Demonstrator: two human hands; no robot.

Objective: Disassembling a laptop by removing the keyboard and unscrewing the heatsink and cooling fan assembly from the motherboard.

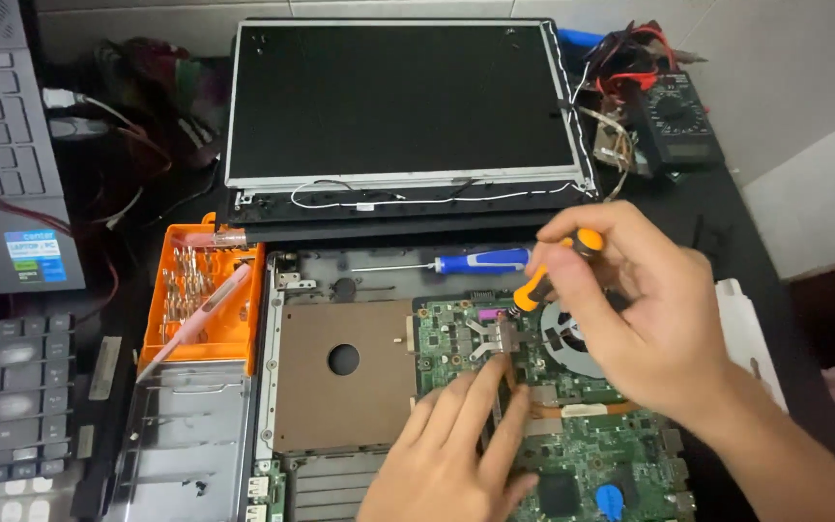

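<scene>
Nearest the camera, the left hand (446, 454) lay flat on the green circuit board (591, 454) of the opened grey laptop base (340, 377), holding nothing, its forefinger stretched up to touch the small silver heat-sink bracket (497, 338). Just beyond it, the right hand (645, 309) was curled closed around the orange-and-black screwdriver (548, 275). The tool's long axis ran on a slant, its cap high by the right thumb and its tip pointing down and left onto the bracket, just beside the left fingertip. The round black fan (564, 331) sat partly hidden under the right hand. Left of the base stood an orange tray of bits (200, 300) with a pink tool across it. Farther back lay a blue-handled screwdriver (456, 262), then the detached black screen panel (398, 97), with a black multimeter (674, 121) at the far right.
</scene>
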